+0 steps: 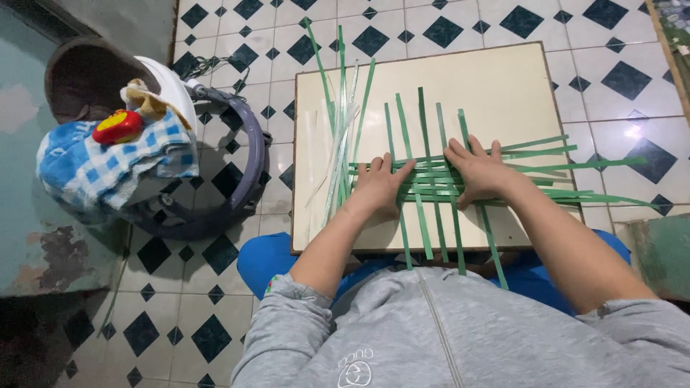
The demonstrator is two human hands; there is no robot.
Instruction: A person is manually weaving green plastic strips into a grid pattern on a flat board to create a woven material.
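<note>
Pressing woven green strips [431, 179] flat on cream board [503, 79]; checkered tile floor [237, 29].

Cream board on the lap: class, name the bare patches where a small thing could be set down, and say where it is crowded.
The cream board is bare along its far edge and far right corner, beyond the woven green strips. A narrow bare band runs down its left edge, beside the loose strip bundle. The middle is crowded: left hand and right hand press flat on the weave.
</note>
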